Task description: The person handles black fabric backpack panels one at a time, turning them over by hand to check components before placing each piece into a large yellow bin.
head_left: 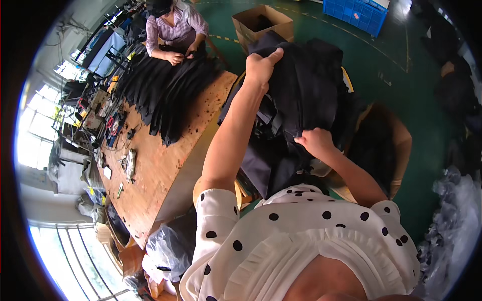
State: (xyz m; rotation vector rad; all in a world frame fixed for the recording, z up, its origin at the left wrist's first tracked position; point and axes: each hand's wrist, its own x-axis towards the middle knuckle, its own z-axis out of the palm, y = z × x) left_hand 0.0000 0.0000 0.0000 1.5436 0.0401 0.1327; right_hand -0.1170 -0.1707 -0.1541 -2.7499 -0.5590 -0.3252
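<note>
Right of the dark garment [314,85], the green floor [371,57] lies open, and a hand could pass over it toward the blue crate [351,19] beyond. Straight beyond the garment, a carton [247,37] stands close in the way; a second carton [403,150] obstructs its near right. Left of the garment, a heap of dark pieces [168,95] bars the desk [155,175], whose bare wood leaves room nearer the person.

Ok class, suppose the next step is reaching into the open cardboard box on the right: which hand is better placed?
Probably the right hand: its forearm lies beside the box, though it is holding black cloth. The left hand is farther off, at the cloth's far end.
</note>
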